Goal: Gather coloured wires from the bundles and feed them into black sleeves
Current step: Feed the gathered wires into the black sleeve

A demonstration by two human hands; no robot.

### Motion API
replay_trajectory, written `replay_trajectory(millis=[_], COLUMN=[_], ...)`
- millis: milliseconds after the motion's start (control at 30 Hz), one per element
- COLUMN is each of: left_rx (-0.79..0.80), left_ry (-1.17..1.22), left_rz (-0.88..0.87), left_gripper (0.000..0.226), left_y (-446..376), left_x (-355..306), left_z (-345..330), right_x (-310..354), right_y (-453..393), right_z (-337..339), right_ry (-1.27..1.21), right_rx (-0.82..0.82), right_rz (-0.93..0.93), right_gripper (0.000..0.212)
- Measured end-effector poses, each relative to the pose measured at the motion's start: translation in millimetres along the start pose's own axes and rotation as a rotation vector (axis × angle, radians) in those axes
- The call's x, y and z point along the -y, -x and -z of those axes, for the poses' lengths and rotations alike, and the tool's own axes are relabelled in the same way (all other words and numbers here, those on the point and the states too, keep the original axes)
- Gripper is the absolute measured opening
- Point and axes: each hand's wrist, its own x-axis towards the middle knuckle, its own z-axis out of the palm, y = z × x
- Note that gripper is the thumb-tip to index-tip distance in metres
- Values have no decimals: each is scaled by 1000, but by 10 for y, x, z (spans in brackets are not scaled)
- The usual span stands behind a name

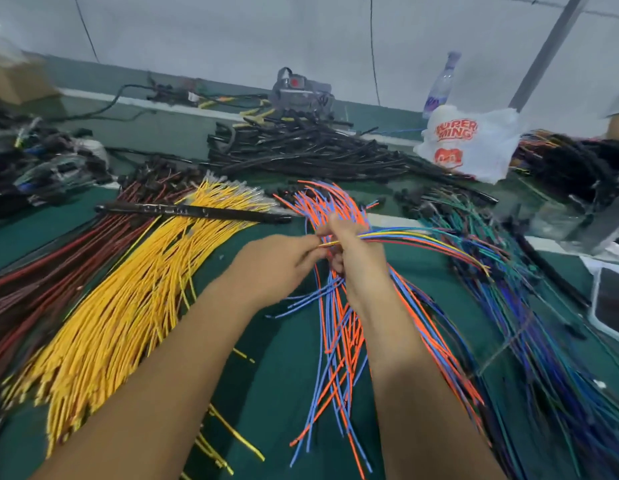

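Note:
My right hand (356, 258) grips a small gathered set of wires (422, 239) in yellow, blue, red and orange; they trail off to the right. My left hand (284, 265) pinches the left ends of that set just beside the right hand. Both hands hover over the orange and blue wire bundle (339, 341) on the green table (273, 375). A yellow bundle (135, 306) lies to the left, with a dark red bundle (41, 289) beyond it. One black sleeve (194, 211) lies across the yellow wires. A heap of black sleeves (301, 150) sits at the back.
A green and dark blue wire bundle (529, 323) fills the right side. A white plastic bag (470, 140) and a bottle (443, 84) stand at the back right. Finished harnesses (41, 161) pile up at far left. A machine (301, 91) sits against the back wall.

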Motion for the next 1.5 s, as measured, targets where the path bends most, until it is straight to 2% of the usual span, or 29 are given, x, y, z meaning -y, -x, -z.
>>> replay_trajectory(millis=[100,167,267,333,367,400,467,533,633,900,1000,1100,1200,1333,1500], left_rx=[-36,-54,-149,-192,-239,-316,-441,-402,-263,-178,-171,-214,-220,-233,-249], left_ry=[124,117,-66,-39,96,338,1004,1435,1677,1704,1669,1432,1262,1366,1443], left_rz=[83,114,53,86,179,322,554,590,477,456,482,572,630,541,524], left_gripper=[41,42,41,38,37,38,42,51,59,63,60,35,25,13,10], left_y=[26,43,25,16,6,3,1,26,81,69,67,78,98,111,101], left_x=[166,234,162,82,74,81,125,175,171,45,65,119,149,122,133], left_z=[140,211,175,151,147,156,174,176,188,160,160,180,174,151,136], right_x=[2,22,-12,-26,-27,-24,-7,11,30,21,2,3,-8,-20,-56], right_y=[-10,6,99,153,164,172,186,201,237,328,327,292,265,242,253], right_z=[19,39,11,-48,-71,-88,-90,-75,-64,-167,-183,-130,-112,-100,-167], right_ry=[9,-47,-74,-65,-82,-104,-137,-147,-128,-96,-76,-116,-113,-96,-170], right_rx=[-52,-10,173,247,250,240,229,252,311,447,417,332,265,205,254], right_rz=[-14,-30,-13,1,7,16,32,35,26,65,71,86,100,110,93], right_gripper=[52,51,33,23,22,21,22,23,22,14,14,16,17,16,14])
